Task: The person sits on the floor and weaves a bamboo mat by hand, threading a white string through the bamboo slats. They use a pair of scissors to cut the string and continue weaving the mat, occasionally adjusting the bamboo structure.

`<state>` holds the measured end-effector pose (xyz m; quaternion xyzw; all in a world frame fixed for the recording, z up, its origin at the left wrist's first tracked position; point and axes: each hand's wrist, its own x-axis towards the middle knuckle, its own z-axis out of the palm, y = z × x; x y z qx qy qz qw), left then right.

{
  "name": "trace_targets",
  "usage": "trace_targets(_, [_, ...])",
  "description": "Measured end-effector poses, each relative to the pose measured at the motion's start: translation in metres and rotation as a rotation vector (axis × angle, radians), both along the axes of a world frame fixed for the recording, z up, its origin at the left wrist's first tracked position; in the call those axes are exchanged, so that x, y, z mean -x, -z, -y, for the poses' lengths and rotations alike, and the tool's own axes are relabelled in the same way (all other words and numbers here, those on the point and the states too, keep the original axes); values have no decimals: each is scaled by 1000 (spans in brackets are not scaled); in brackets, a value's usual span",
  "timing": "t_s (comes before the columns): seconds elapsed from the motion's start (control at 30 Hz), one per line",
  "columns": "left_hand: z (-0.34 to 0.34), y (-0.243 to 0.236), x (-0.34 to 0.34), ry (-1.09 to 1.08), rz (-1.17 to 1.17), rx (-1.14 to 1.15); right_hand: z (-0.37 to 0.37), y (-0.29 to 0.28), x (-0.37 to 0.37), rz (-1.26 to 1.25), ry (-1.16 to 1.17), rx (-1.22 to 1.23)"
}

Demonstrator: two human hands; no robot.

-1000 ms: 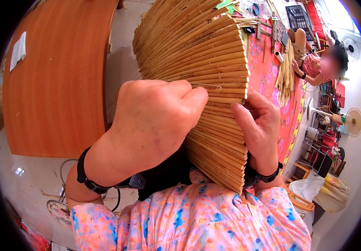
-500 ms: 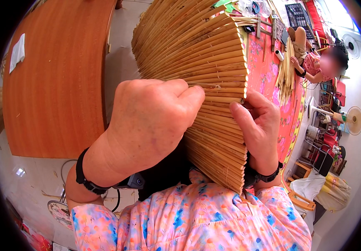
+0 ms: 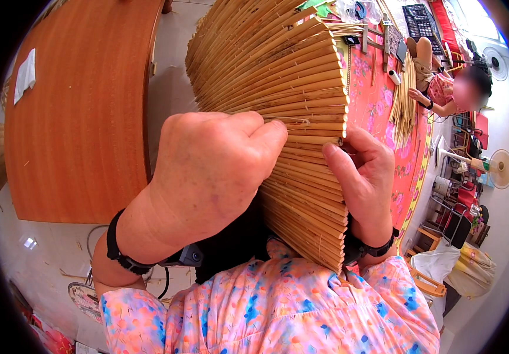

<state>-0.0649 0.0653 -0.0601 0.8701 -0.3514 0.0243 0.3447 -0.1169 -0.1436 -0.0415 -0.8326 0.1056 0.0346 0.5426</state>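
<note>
Across my lap lies a mat of yellow-brown reeds (image 3: 278, 65), tied side by side with thin thread, its cut ends forming the right edge. My left hand (image 3: 216, 159) is closed in a fist over the middle of the mat. From its pinched thumb and forefinger a pale thread (image 3: 301, 121) runs right to a small knot on the reeds; the fingertips' inner side is hidden. At the mat's right edge my right hand (image 3: 363, 171) is closed, its thumb in front by a reed's end and its bent fingers behind.
To the left stands an orange-brown wooden table (image 3: 77, 135) with a white cloth (image 3: 25, 76). A red floral sheet (image 3: 378, 106) lies to the right, bearing a bundle of loose reeds (image 3: 405, 100). Beyond sits another person (image 3: 440, 97), near a fan (image 3: 500, 169) and a black crate (image 3: 422, 28).
Both my hands keep almost the same place and grip, the left fingertips shifting very slightly left. The mat hardly moves. The other person's hand and arm have shifted slightly.
</note>
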Motion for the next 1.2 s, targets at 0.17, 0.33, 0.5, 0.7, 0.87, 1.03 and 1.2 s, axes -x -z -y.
trace_targets(0.17, [-1, 0, 1, 2, -1, -8, 1, -6, -2, -34, -61, 85])
trace_targets(0.33, [1, -1, 0, 10, -42, -5, 3, -13, -5, -1, -183, 117])
trace_targets(0.5, [-4, 0, 5, -22, -169, 114, -1, -2, 0, 85, -194, 27])
trace_targets(0.7, [-26, -20, 28, -156, -513, 96, -17, 8, 15, 192, -197, -118])
trace_targets(0.87, [-28, -27, 41, -253, -520, 9, -21, 22, 30, 203, -209, -282])
trace_targets(1.03, [-29, -27, 44, -264, -376, -7, -27, 23, 34, 113, -142, -406])
trace_targets(1.2, [-25, -36, 42, -268, -330, -82, -31, 23, 34, 69, -101, -466])
